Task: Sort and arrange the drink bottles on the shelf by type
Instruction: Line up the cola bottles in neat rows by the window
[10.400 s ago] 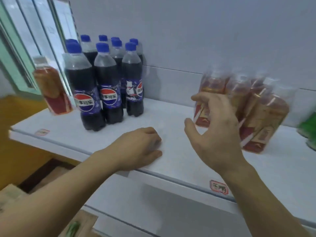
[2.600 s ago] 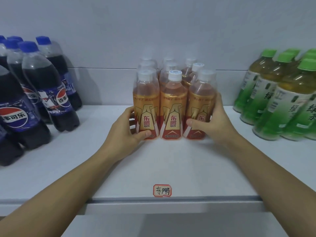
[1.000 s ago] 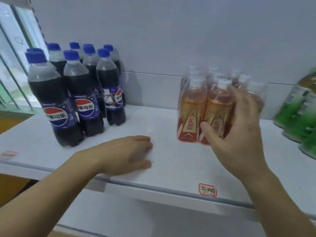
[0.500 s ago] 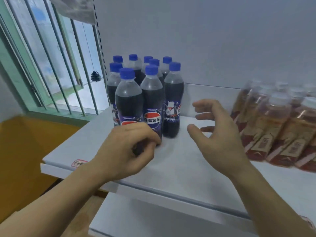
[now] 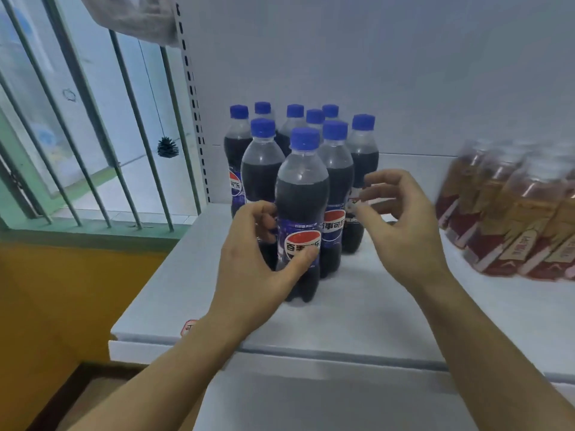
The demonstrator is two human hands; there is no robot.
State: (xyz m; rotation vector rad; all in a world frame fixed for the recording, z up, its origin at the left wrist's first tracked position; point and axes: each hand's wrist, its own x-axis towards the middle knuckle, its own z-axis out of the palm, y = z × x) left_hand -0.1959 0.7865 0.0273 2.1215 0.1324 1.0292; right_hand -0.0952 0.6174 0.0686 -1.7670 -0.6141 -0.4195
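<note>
A: Which step is this?
B: Tidying the cola group at frame centre. The left hand (image 5: 255,262) grips the front cola bottle (image 5: 300,213) on the shelf (image 5: 357,312); the right hand (image 5: 401,231) hovers loosely curled, holding nothing.
A: And next?
B: Probably squaring it against its neighbours; orange drink bottles (image 5: 510,213) crowd the right edge.
</note>
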